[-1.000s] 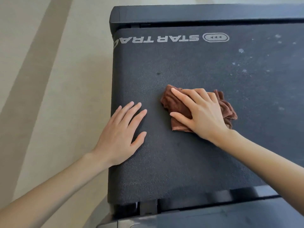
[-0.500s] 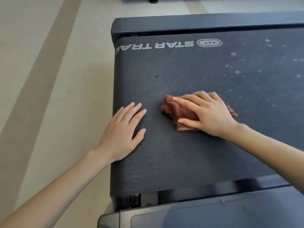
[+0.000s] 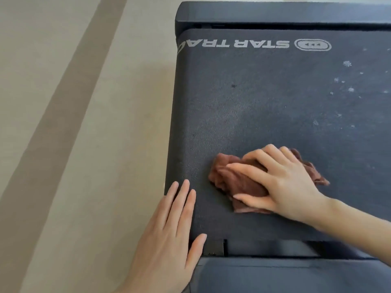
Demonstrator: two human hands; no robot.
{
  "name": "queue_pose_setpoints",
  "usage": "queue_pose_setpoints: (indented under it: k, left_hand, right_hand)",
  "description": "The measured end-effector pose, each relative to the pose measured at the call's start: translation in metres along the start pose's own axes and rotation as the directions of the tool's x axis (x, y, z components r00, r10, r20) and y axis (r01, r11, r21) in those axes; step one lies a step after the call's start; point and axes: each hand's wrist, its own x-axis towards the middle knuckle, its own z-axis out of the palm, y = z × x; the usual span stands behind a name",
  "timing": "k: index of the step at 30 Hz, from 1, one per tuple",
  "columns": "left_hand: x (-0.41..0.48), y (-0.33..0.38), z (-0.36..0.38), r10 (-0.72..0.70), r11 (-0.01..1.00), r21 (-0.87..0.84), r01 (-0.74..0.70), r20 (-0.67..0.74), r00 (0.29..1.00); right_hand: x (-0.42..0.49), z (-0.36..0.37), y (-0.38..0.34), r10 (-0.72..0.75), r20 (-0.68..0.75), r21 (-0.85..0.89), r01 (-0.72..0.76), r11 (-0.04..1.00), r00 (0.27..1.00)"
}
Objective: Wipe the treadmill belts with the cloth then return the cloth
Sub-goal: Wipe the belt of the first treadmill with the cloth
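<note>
A crumpled brown cloth (image 3: pixel 228 178) lies on the black treadmill belt (image 3: pixel 264 106), near its front left part. My right hand (image 3: pixel 281 182) presses down on the cloth, its fingers curled over the bunched fabric and its thumb along the near edge. My left hand (image 3: pixel 171 233) lies flat with straight fingers on the belt's left front corner, partly over the edge. White dust specks (image 3: pixel 347 81) dot the belt at the far right. White lettering and a logo (image 3: pixel 313 45) run across the belt's far end.
A dark end cover (image 3: pixel 275 13) caps the treadmill's far end. Another dark panel (image 3: pixel 285 275) sits at the near end, below a black gap. Beige floor with a darker diagonal stripe (image 3: pixel 63 102) fills the left side.
My right hand has pulled the cloth toward me and curled more over it. My left hand has slid back to the belt's front left corner. The camera moved closer.
</note>
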Motion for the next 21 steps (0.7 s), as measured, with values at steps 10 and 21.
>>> queue_pose_setpoints:
  k: [10, 21]
  left_hand:
    - [0.000, -0.003, 0.001, -0.097, 0.979, -0.183, 0.089, -0.039, 0.994]
    - [-0.021, -0.009, -0.003, -0.143, 0.948, -0.294, 0.125, -0.042, 0.989]
  right_hand:
    - [0.065, 0.021, -0.003, 0.228, -0.072, -0.026, -0.230, 0.973, 0.971]
    - [0.092, 0.026, 0.000, 0.002, -0.025, -0.077, -0.004, 0.997, 1.000]
